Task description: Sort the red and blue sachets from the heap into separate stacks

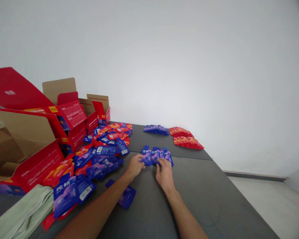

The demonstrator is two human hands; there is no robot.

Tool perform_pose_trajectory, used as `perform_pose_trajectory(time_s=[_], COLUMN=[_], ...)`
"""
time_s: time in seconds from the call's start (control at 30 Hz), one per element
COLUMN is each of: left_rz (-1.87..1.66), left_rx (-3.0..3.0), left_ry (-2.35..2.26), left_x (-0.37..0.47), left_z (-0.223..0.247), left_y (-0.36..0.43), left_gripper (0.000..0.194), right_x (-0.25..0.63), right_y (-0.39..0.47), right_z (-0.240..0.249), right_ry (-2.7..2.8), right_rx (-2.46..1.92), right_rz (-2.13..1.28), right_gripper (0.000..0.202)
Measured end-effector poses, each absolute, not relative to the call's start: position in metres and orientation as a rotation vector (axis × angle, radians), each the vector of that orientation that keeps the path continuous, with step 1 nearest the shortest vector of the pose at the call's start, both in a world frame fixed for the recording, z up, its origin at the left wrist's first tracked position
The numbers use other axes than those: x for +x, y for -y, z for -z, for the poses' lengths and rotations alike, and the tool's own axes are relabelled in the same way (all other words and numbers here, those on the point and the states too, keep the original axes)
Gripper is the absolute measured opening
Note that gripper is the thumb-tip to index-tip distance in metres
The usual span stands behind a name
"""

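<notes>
Several blue pouches (155, 155) lie overlapping in a short row on the dark table. At the row's left end, my left hand (136, 165) has its thumb and fingers closed on the edge of the leftmost blue pouch (147, 156). My right hand (164, 174) rests at the near edge of the row, its fingertips on the pouches right of the middle, fingers bent and slightly apart from the thumb. Under my left forearm lies a single blue pouch (127, 197), partly hidden by the arm.
Loose red and blue pouches (104, 166) are heaped at left, beside open red boxes (74, 139) and a pale green cloth (27, 212). Toward the wall lie a blue pouch row (156, 129) and red pouch rows (188, 142). The table (204, 186) ends at right above the floor.
</notes>
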State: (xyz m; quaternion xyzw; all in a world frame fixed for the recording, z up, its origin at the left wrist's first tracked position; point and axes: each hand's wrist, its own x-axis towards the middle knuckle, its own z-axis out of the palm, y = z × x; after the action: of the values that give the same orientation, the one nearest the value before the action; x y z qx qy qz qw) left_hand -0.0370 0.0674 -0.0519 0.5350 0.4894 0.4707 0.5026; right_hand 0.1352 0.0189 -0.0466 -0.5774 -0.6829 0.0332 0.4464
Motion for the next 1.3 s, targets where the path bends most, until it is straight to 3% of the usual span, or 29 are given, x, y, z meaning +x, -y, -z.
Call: perform_pose_trajectory(time_s=[0.13, 0.3, 0.47, 0.6, 1.3], left_rz=[-1.070, -0.995, -0.831, -0.678, -0.714], left_rx=[1.421, 1.586, 1.918, 2.183, 2.200], left_ry=[-1.268, -1.308, -1.397, -1.624, -1.691], left_x=[-0.028, -0.025, -0.027, -0.027, -0.009], left_z=[0.056, 0.045, 0.035, 0.037, 0.040], left_y=[-0.085, -0.087, -0.083, -0.078, -0.072], left_gripper=[0.039, 0.032, 0.044, 0.042, 0.048], right_x=[0.152, 0.154, 0.154, 0.154, 0.158], right_y=[-0.029, -0.033, -0.034, -0.035, -0.036], right_z=[0.056, 0.069, 0.074, 0.076, 0.075], right_ry=[1.794, 1.863, 1.890, 1.883, 1.909], right_rx=[-1.666, -1.863, -1.874, -1.869, -1.874], right_rz=[0.150, 0.087, 0.063, 0.087, 0.062], right_gripper=[0.043, 0.044, 0.042, 0.041, 0.049])
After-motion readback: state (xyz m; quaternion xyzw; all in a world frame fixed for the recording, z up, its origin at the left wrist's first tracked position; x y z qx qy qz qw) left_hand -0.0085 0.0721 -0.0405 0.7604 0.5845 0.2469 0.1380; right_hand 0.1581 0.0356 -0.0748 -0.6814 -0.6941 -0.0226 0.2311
